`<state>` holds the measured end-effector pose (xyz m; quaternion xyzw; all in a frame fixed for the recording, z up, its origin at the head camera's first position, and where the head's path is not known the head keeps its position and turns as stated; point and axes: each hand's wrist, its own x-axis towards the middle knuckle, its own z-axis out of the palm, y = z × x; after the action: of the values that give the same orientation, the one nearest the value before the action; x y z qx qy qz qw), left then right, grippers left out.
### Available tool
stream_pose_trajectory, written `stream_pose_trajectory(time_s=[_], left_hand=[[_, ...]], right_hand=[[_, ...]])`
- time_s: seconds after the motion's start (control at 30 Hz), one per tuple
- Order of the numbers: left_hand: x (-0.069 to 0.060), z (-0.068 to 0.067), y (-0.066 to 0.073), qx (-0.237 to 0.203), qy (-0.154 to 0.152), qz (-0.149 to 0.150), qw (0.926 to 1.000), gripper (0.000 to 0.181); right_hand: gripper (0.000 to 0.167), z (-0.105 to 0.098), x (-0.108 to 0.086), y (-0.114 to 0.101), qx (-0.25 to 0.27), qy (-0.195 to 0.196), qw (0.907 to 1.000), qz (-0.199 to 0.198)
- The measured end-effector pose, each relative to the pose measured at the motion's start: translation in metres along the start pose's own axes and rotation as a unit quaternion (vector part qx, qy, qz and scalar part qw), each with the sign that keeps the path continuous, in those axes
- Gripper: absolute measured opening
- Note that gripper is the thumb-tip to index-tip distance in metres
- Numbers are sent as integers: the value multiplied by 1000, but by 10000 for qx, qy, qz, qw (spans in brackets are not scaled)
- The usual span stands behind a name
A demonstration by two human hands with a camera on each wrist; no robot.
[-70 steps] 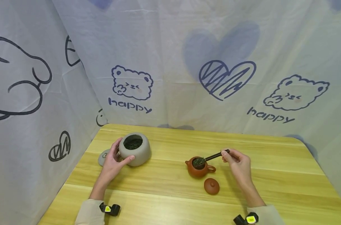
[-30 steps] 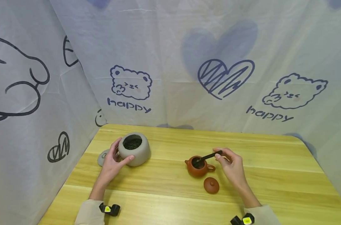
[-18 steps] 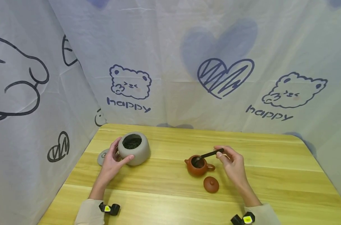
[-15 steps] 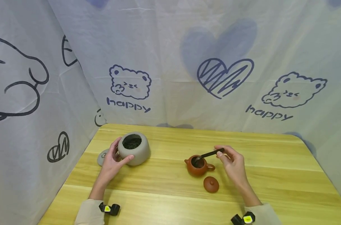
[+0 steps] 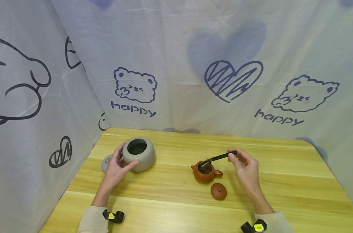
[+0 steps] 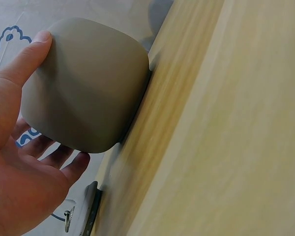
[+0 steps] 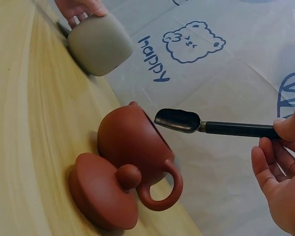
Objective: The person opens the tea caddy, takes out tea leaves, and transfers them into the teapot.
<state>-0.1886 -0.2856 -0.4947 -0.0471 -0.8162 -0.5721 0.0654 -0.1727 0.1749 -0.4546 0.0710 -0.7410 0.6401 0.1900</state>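
Fingers (image 7: 262, 162) and thumb of my right hand (image 5: 247, 171) are pinching the scoop's handle, while my left hand (image 5: 118, 166) grips the grey jar. On the wooden counter (image 5: 170, 208), the grey jar (image 5: 148, 161) sits between nine and ten o'clock from the red teapot (image 5: 202, 178). Just past my left fingers, between eight and nine o'clock from the jar, lies the grey lid (image 5: 106, 163); the red lid (image 5: 218, 191) is near five o'clock from the teapot, knob up.

Smallest, and the one that has changed, is the scoop (image 7: 221, 128): about two seconds ago its bowl was heaped with green leaf over the teapot; now I have drawn it back towards three o'clock and the bowl looks bare. I take it that this load has gone into the teapot. Jar and lids have stayed put.

From my head, the bowl seems to overlap the teapot's mouth; my right wrist shows its hollow and puts most of it outside. Only the head view shows the leaves (image 5: 137, 149) in the jar. My left wrist shows the grey lid's metal ring (image 6: 67, 221) standing up.
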Motion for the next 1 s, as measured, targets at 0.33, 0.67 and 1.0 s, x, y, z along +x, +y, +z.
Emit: stream_pose_trajectory(time_s=[0.33,0.67,1.0], left_hand=[[-1,0,1,23,-7,-5,10000,97],[-1,0,3,86,-1,-66,9999,98],[-1,0,6,78,3,-68,9999,97]], right_hand=[[13,8,4,-2,385,288,9988,48],[11,21,8,-6,531,194,9982,-195],[12,43,12,-12,820,124,9960,-319]])
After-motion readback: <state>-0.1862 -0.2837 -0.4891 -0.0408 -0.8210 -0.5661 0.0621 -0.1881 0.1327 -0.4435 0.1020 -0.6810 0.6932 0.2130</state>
